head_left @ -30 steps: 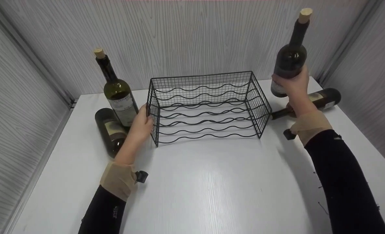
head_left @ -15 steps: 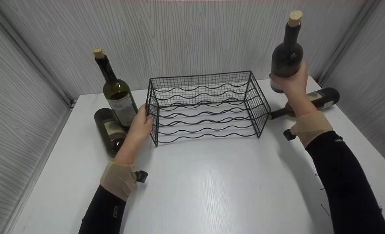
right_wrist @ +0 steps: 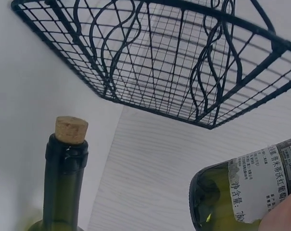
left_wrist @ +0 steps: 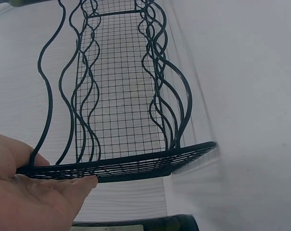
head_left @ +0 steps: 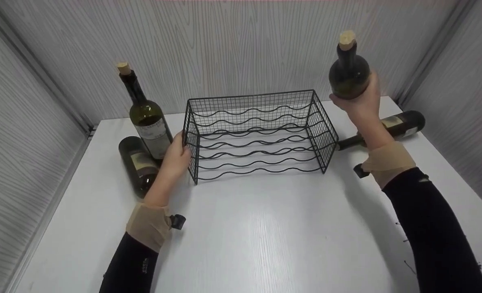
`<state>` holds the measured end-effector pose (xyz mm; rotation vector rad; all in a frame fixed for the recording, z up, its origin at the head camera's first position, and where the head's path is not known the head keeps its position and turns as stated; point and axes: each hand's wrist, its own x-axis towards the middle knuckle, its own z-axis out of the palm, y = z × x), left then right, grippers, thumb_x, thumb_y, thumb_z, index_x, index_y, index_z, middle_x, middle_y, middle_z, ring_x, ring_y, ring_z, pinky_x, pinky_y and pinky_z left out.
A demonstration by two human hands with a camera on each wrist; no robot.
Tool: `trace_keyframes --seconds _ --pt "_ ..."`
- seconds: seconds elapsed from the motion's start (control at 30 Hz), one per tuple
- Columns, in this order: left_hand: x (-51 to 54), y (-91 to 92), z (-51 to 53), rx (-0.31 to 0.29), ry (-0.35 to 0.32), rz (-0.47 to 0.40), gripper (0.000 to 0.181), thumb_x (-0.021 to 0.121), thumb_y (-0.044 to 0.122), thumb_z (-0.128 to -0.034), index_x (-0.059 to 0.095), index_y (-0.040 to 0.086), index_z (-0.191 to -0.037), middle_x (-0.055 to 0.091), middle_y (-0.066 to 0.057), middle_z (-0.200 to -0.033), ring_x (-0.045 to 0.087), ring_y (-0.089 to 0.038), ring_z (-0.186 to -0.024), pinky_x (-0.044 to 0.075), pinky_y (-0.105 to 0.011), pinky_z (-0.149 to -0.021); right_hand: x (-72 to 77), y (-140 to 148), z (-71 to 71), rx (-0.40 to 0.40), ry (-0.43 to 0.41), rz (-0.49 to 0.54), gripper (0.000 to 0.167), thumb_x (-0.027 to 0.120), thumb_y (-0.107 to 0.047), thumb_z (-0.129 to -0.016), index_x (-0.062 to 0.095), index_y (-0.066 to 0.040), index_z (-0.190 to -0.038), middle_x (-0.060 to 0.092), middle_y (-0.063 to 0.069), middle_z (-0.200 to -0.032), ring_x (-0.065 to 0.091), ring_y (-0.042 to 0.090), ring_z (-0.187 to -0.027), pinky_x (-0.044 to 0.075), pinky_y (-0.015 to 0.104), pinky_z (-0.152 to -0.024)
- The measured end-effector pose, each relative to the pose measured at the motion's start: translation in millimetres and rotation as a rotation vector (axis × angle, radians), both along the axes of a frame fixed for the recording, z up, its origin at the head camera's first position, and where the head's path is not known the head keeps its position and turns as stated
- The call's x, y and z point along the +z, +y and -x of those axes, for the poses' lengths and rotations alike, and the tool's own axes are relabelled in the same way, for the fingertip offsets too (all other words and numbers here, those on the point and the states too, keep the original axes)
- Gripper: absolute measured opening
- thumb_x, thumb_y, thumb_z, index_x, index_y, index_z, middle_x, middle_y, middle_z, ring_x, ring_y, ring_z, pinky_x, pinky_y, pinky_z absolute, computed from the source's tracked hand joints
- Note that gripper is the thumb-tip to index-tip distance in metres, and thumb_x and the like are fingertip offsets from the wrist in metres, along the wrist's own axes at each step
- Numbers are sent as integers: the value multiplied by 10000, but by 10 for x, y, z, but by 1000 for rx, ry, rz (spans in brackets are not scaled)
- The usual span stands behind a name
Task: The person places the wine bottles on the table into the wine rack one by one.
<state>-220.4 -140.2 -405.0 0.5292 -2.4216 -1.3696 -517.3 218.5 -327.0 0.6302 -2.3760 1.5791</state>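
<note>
My left hand (head_left: 176, 158) grips the left end of a black wire wine rack (head_left: 251, 95), with the thumb on one side of the mesh and fingers on the other in the left wrist view. The rack rests on the white table. My right hand (head_left: 362, 101) holds a dark corked wine bottle (head_left: 349, 76) in the air beyond the rack's right end. Its neck leans toward the head camera. In the right wrist view, the bottle's base and white label (right_wrist: 258, 180) show, with part of the hand at the corner.
Left of the rack, a corked wine bottle (head_left: 150, 130) stands close to another bottle (head_left: 133, 158) lying down. At the right, a bottle (head_left: 404, 123) lies with its neck toward the rack's end. A grey wood-grain wall (head_left: 241, 49) rises behind the table.
My right hand has moved left, and the held bottle's neck has tipped lower and toward the camera. My left hand and the rack have barely moved.
</note>
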Motion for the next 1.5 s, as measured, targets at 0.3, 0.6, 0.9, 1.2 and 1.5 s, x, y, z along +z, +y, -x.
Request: trace_keyframes --seconds 0.3,0.6,0.9,1.2,1.5 --pt "4 1 -14 12 -1 -20 592 320 -24 -1056 211 -107 -1631 306 -331 -1682 288 -441 -1599 207 -492 -1366 43 -167 -217 72 161 7 808 922 -37 -748 494 -106 -1431 545 56 -1452 483 180 -1414 311 262 -1243" --pt "-13 5 -10 15 -13 -8 581 310 2 -1076 206 -86 -1640 300 -308 -1696 283 -415 -1609 220 -482 -1364 6 -274 -343 112 291 11 729 892 -41 -755 539 -64 -1392 580 71 -1375 517 181 -1339 381 290 -1200" --pt "-6 17 -5 32 -19 -19 593 327 -12 -1065 212 -88 -1641 301 -311 -1694 281 -416 -1610 197 -477 -1370 -54 -331 -409 216 546 54 767 969 -69 -693 572 -30 -1348 618 107 -1328 531 199 -1298 383 321 -1179" --pt "8 33 -19 40 -33 -51 597 348 9 -1081 203 -61 -1655 278 -285 -1714 254 -403 -1623 178 -468 -1375 -87 -426 -518 270 647 126 770 1000 -22 -627 609 -9 -1290 644 149 -1284 549 237 -1255 427 345 -1153" --pt "68 52 -76 34 -12 -91 638 435 103 -1085 205 -44 -1661 298 -279 -1710 281 -403 -1615 195 -480 -1371 -129 -472 -621 336 725 104 705 940 67 -695 601 -40 -1304 615 202 -1316 541 281 -1280 444 370 -1145"
